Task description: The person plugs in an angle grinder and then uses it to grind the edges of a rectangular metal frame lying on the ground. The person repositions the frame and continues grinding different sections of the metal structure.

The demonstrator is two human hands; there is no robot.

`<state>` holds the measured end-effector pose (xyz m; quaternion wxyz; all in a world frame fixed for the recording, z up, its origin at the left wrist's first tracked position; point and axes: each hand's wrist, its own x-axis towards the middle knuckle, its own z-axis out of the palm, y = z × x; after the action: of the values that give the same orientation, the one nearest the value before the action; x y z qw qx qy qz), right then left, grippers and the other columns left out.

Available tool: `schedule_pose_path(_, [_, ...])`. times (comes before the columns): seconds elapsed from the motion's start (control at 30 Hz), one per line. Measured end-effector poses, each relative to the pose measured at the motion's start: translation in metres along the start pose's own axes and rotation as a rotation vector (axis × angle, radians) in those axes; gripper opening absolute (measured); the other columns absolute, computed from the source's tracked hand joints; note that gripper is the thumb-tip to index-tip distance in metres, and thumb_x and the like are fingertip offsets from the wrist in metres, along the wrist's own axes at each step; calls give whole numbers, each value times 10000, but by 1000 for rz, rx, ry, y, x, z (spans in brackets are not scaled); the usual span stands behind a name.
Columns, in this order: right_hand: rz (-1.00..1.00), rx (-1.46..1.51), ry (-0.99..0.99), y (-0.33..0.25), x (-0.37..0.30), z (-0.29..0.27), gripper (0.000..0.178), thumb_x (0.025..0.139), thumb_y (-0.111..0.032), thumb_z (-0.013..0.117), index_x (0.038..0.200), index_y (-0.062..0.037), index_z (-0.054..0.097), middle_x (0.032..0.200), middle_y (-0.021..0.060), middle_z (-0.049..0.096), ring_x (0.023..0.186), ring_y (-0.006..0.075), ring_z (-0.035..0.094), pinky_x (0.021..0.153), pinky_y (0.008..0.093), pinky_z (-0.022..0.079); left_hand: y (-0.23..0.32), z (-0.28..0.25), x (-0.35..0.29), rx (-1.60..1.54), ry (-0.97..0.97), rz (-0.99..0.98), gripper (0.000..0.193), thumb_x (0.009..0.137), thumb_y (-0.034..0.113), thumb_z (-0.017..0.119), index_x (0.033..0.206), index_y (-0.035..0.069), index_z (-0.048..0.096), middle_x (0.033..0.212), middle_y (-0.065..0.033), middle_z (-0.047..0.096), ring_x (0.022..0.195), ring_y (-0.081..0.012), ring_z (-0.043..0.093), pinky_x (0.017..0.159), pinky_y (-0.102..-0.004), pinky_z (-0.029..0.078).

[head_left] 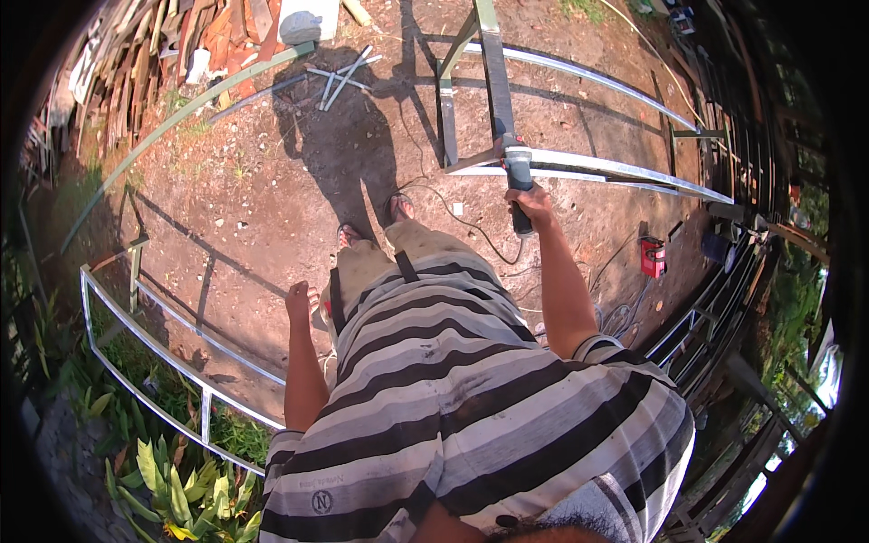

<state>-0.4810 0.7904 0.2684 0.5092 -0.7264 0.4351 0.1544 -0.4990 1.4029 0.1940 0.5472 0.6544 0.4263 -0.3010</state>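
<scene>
My right hand (534, 206) is wrapped around the body of a dark grey angle grinder (519, 168), out in front of me on the right. The grinder's head overlaps the lower end of a dark post (496, 86), beside a silver metal bar (615, 165). Whether the disc touches either one cannot be made out. A black cord (493, 249) trails from the tool's rear end. My left hand (297, 299) hangs low by my left thigh, fingers loosely bent and partly hidden, with nothing visible in it.
A long welded metal frame (154, 334) stands at left, above leafy plants (186, 484). Crossed metal offcuts (342, 78) lie on the dirt ahead, near a curved green bar (195, 104) and a wood pile (167, 54). A red box-shaped machine (652, 257) with loose cables sits at right.
</scene>
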Motion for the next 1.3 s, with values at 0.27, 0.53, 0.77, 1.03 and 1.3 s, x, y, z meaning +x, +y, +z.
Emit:
schedule_pose_path(0.27, [-58,-78,38,6,-1,20,339,805,-227,786,1012,-13,622,818,63,651,651,169,641,578,312,550,7,4,-10,32,21,-17,316,1009,274,571,1248,67,586,997,-94,691,789,-168,654,680,-318,530])
schedule_pose_path(0.53, [-272,664,-173,39,1,6,424,804,-312,807,1036,20,683,849,82,671,667,192,662,599,327,567,0,-2,-7,-38,48,-50,241,990,205,583,1190,72,596,806,-47,613,605,-107,542,481,-234,417])
schedule_pose_path(0.77, [-25,276,219,42,13,-21,275,789,-242,755,872,16,711,725,105,666,567,194,644,537,344,534,45,7,24,69,49,-47,274,985,235,602,1194,59,605,824,-49,619,621,-124,556,482,-258,428])
schedule_pose_path(1.03, [-125,647,59,33,-1,22,288,768,-175,782,962,-4,655,760,73,654,583,181,641,548,324,543,112,-5,90,255,-11,165,298,969,270,650,1174,56,674,930,-32,664,781,-136,600,708,-283,483])
schedule_pose_path(1.3, [-6,572,275,-6,-12,63,331,764,-218,773,966,27,677,750,75,650,583,183,621,549,333,528,170,-17,120,470,-128,101,353,968,294,629,1249,81,634,991,-64,675,838,-182,636,662,-332,501])
